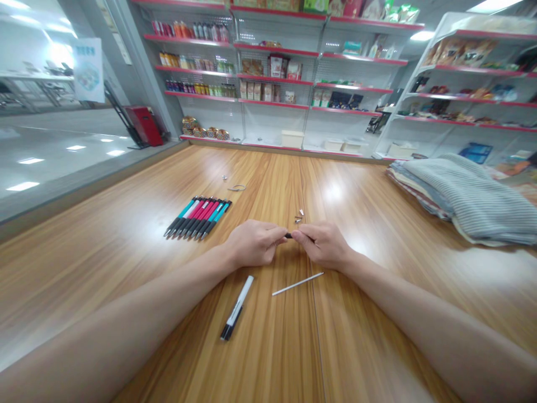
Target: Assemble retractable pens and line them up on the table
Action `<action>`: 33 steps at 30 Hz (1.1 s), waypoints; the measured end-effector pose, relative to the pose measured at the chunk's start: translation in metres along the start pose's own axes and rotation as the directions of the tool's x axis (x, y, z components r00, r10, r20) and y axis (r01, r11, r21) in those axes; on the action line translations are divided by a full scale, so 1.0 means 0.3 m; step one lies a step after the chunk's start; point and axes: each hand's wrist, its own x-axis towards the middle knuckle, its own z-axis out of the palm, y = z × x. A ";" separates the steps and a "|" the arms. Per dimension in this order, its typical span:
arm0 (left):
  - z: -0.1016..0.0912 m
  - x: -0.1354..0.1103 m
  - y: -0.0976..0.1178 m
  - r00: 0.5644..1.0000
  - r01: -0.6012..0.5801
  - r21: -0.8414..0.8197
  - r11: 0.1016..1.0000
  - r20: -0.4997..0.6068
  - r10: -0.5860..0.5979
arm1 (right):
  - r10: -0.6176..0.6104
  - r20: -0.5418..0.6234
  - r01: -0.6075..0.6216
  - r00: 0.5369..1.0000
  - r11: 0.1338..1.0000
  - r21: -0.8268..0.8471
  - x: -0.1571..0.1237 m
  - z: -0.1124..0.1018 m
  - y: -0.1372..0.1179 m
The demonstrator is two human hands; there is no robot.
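Observation:
My left hand (255,243) and my right hand (321,243) meet over the middle of the wooden table, both closed. Between their fingertips a short black piece (289,235) shows, gripped from either side; it looks like a pen's grip section, mostly hidden by the fingers. Just beyond my right hand lie small metal pen tips (298,220). Nearer to me rests a thin white ink refill (297,284). Left of it is a white pen barrel (238,308) with a black clip end.
Several assembled pens (198,217) in teal, red and white lie in a row at left. Behind them are a thin ring-shaped tie (237,188) and a tiny metal piece (224,177). Folded cloths (470,196) are stacked at right. Stocked shelves (272,50) stand beyond the table.

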 end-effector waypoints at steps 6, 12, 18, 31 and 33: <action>-0.001 0.008 0.008 0.984 0.155 0.038 0.987 -0.090 -0.151 | 0.124 -0.122 -0.108 0.985 0.986 0.131 -0.004 0.002 0.024; 0.005 0.008 -0.043 0.893 0.442 0.118 0.889 -0.154 -0.423 | 0.281 -0.291 -0.250 0.914 0.958 0.140 0.001 -0.015 0.035; 0.009 0.006 -0.045 0.914 0.405 0.141 0.903 -0.046 -0.402 | 0.262 -0.250 -0.241 0.932 0.964 0.112 0.000 0.000 0.038; 0.005 0.007 -0.043 0.939 0.339 0.090 0.936 0.017 -0.342 | 0.252 -0.166 -0.244 0.953 0.967 0.069 -0.002 0.019 0.075; 0.007 0.006 -0.042 0.940 0.339 0.086 0.937 0.012 -0.341 | 0.259 -0.130 -0.259 0.957 0.966 0.020 -0.003 0.025 0.085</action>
